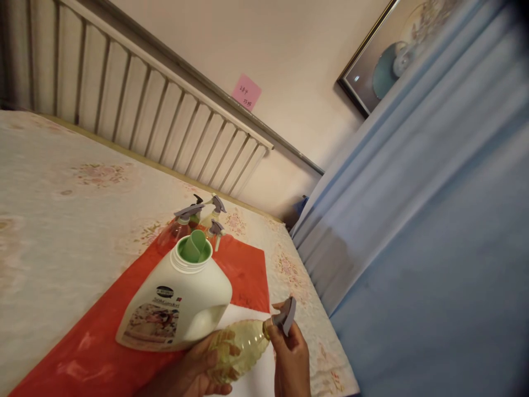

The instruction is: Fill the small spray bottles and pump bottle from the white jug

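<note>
A clear ribbed spray bottle (248, 347) with pale yellow liquid lies tilted across the front, its neck toward the right. My left hand (202, 366) is wrapped round its lower body, and some fingers show through the plastic. At the neck, my right hand (291, 353) pinches the grey spray head (285, 316). Whether the head is screwed on tight, I cannot tell. Just behind my left hand stands a large white detergent jug (198, 298), uncapped, with a green pouring spout in its mouth and a printed label on its front.
Behind the jug stand several spray bottles (182, 226) with grey or black heads. A red sheet (243, 275) lies under the jug on the flowered bedspread (99, 220). A radiator (165, 110) runs along the wall; a blue curtain (413, 220) hangs at the right.
</note>
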A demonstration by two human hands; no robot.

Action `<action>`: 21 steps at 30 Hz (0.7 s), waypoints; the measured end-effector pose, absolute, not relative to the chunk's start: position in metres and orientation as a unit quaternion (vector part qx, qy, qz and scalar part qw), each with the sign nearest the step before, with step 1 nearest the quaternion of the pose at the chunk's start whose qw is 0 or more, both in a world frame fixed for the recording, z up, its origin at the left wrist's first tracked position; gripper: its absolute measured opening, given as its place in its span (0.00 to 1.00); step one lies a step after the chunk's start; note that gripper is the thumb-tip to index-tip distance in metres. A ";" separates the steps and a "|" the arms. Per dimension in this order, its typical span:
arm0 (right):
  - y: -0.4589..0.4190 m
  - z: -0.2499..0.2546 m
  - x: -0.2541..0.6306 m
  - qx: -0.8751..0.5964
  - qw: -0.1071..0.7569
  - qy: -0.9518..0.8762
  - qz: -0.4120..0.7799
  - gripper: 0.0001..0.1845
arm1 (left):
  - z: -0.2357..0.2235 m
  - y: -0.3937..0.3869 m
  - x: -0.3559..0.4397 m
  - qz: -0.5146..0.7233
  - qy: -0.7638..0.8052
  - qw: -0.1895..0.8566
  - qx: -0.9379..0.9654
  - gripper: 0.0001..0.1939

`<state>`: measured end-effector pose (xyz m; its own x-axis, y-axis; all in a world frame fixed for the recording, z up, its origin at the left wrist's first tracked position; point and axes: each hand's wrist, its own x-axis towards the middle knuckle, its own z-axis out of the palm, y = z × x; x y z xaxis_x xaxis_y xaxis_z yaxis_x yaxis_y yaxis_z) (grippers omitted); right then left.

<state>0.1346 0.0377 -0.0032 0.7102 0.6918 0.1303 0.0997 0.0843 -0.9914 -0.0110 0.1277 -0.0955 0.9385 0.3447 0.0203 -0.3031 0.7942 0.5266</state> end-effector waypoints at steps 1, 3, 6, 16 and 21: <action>0.037 -0.005 0.135 -0.636 0.672 -0.307 0.223 0.18 | -0.098 0.128 -0.010 0.172 0.039 0.947 0.269 0.27; 0.036 -0.006 0.136 -0.633 0.676 -0.302 0.226 0.21 | -0.108 0.127 -0.007 0.175 0.045 0.948 0.261 0.27; 0.032 -0.005 0.137 -0.631 0.668 -0.319 0.233 0.25 | -0.123 0.125 -0.001 0.168 0.076 0.954 0.238 0.30; 0.027 -0.005 0.136 -0.575 0.692 -0.346 0.268 0.25 | -0.119 0.123 -0.003 0.146 0.045 0.968 0.199 0.32; 0.029 0.001 0.139 -0.595 0.697 -0.321 0.237 0.29 | -0.112 0.125 -0.013 0.184 0.008 0.956 0.229 0.34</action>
